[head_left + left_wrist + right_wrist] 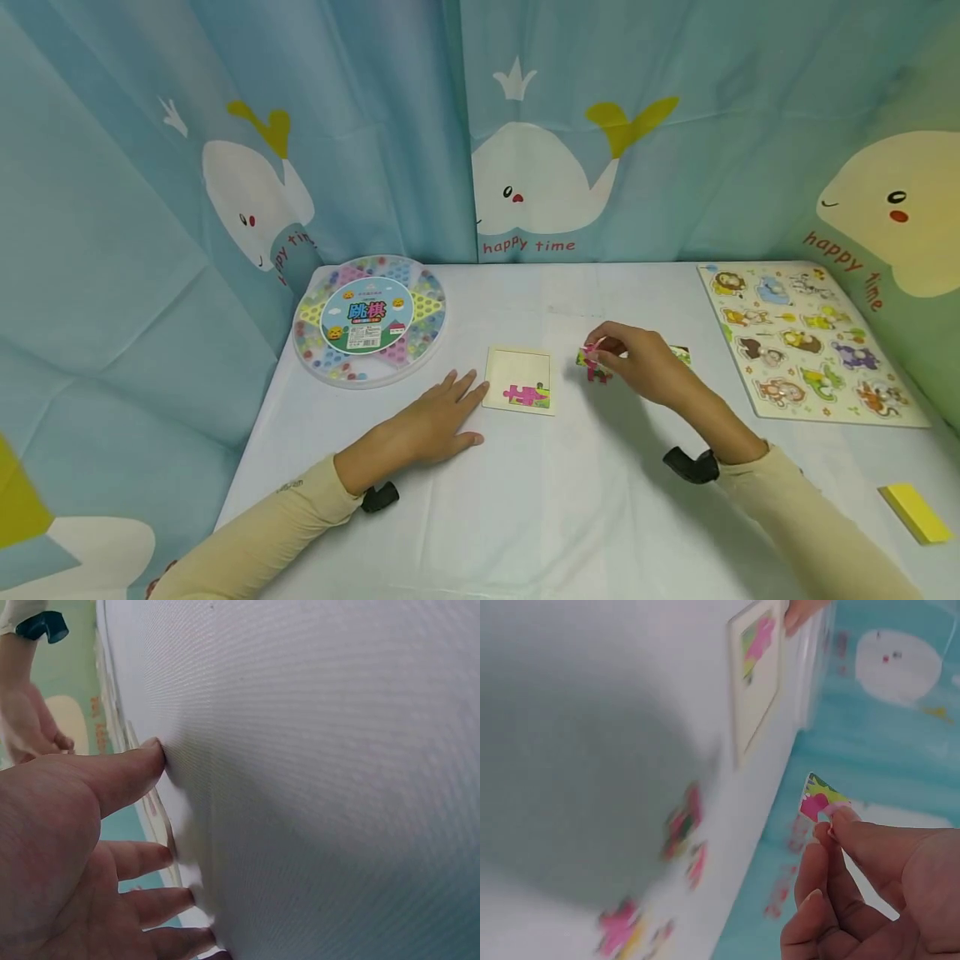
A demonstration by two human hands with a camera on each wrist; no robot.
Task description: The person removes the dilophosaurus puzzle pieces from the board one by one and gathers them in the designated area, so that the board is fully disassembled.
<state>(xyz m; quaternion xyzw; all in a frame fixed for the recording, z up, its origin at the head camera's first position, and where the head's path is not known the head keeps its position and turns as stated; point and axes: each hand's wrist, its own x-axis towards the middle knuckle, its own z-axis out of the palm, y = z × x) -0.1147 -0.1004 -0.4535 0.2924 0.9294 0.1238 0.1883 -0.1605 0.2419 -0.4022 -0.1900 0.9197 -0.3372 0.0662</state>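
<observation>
A shallow wooden puzzle tray (517, 364) lies on the table, with joined pink and green pieces (527, 395) in its lower right corner. My left hand (431, 423) rests on the table at the tray's left, fingers spread and straight, a fingertip touching its edge. Right of the tray, my right hand (641, 364) is raised above the table. Its thumb and fingertips pinch a pink and green jigsaw piece (816, 801). Below it, in the right wrist view, several loose jigsaw pieces (682, 823) lie blurred on the table. Part of another piece (681, 354) shows behind my right hand.
A round Chinese checkers set (427, 358) stands at the back left. An animal peg puzzle board (813, 342) lies at the back right, and a yellow block (917, 512) near the right edge. Whale-print curtains (390, 167) enclose the table.
</observation>
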